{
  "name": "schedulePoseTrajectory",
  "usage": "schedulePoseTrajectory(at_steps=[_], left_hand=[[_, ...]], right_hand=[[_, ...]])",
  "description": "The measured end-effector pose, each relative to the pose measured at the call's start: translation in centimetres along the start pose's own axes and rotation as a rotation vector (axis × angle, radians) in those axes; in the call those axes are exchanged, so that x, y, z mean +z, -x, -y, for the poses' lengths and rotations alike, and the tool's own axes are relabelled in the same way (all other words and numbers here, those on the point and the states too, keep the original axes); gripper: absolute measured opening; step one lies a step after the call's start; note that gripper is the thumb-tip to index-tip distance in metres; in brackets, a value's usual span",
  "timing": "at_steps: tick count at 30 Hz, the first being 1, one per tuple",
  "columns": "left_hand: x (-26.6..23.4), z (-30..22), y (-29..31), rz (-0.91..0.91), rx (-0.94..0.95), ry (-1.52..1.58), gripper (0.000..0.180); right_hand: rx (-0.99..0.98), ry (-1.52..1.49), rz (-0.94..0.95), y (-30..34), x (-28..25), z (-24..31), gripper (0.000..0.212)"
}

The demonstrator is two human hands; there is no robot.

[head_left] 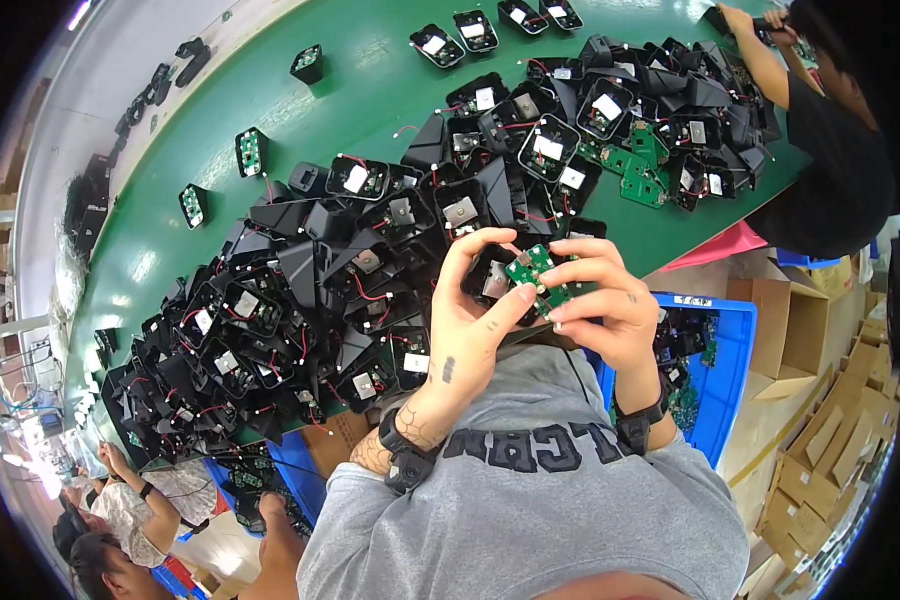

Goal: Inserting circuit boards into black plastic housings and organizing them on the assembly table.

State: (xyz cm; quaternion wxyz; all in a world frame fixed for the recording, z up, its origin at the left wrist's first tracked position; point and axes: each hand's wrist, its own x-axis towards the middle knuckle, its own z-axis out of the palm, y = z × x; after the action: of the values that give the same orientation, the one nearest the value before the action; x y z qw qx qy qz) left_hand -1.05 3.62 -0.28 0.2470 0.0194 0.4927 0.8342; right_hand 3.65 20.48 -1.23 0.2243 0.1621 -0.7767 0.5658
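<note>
Close in front of my body, both hands are closed on a small green circuit board [532, 262]. My left hand [467, 335] curls round the board's left side, its thumb pressing on the face. From the right, the fingers of my right hand [610, 305] grip the opposite edge. Behind the board, between my left thumb and index finger, shows a black housing with a metal plate [494, 280]; whether I hold it too, I cannot tell. A large heap of black plastic housings [300, 250], many with red wires and white connectors, lies just beyond my hands.
The green table [360, 110] carries loose circuit boards [638, 165] and several separate housings [438, 45] along its far side. A blue bin [727, 365] with boards stands at my right, beside cardboard boxes [820, 450]. Co-workers are at far right [825, 150] and lower left [120, 565].
</note>
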Motion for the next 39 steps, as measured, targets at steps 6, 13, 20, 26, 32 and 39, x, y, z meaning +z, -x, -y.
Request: schedulePoseTrajectory(at_steps=[6,13,20,26,32,39], left_hand=[[0.2,0.3,0.0,0.038,0.166,-0.233,0.039],[0.7,0.1,0.4,-0.028,0.248,-0.358,0.032],[0.4,0.9,-0.3,-0.011,0.817,-0.725,0.029],[0.3,0.9,-0.5,0.03,0.973,-0.777,0.03],[0.3,0.6,-0.5,0.062,1.0,-0.826,0.03],[0.0,0.3,-0.6,0.115,0.968,-0.828,0.033]], right_hand=[[0.094,-0.131,-0.191,0.7,1.2,-0.5,0.005],[0.18,0.079,-0.269,0.8,1.7,0.7,0.008],[0.404,0.055,-0.143,0.2,1.4,2.0,0.014],[0.433,-0.084,-0.076,0.2,1.1,1.5,0.011],[0.431,-0.191,-0.09,0.1,1.1,1.2,0.012],[0.403,-0.215,-0.089,0.3,1.2,0.6,0.013]])
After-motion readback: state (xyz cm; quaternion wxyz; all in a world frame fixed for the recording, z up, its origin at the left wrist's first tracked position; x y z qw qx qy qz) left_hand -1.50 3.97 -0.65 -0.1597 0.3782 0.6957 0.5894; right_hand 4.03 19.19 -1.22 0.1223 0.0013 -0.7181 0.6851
